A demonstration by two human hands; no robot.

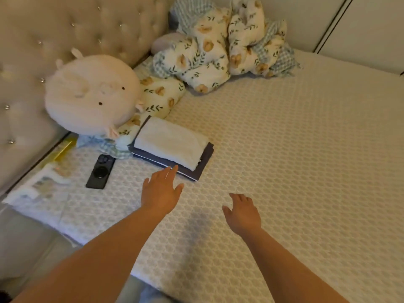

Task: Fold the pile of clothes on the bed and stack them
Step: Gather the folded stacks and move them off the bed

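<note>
A small stack of folded clothes lies on the bed (306,149) beside the pillows: a white fluffy piece (170,142) on top of dark grey folded pieces (203,162). My left hand (160,191) hovers just in front of the stack with straight fingers, its fingertips at the stack's near edge, holding nothing. Lower and to the right, my right hand (241,213) hangs over the bare mattress, fingers relaxed, with nothing in it.
A black phone (101,171) lies left of the stack. A round white plush toy (91,95) leans on the tufted headboard (65,25). A bunched floral and checked duvet (218,44) fills the far corner. The bed's near left edge drops to the floor.
</note>
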